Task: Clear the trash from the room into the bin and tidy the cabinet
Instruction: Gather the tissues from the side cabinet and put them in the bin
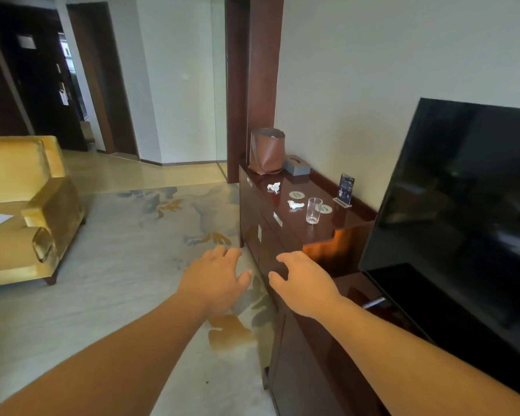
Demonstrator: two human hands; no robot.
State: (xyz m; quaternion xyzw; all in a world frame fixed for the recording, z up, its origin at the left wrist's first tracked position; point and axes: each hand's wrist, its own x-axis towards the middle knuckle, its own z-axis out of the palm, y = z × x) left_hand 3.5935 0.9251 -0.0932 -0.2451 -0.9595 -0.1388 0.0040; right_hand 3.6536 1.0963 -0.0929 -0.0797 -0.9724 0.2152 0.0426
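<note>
Two crumpled white tissue wads (273, 187) (295, 204) sit on glossy dark wooden cabinet (282, 235), beyond clear drinking glass (314, 210); brown leather bin (267, 151) at cabinet's far end. Left hand (215, 276), right hand (305, 283) reach ahead near cabinet's front edge, fingers spread, empty, ready for pickup.

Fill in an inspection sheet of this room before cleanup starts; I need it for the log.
Surface: dark glossy cabinet top.
Job's things: two crumpled tissues lying apart on it.
Clutter: empty glass, two coasters, tissue box, brown leather bin, card stand.
Grippers: left hand and right hand open, empty, short of the tissues.
Cables: nothing seen.
Surroundings: TV, yellow armchair, patterned carpet.
</note>
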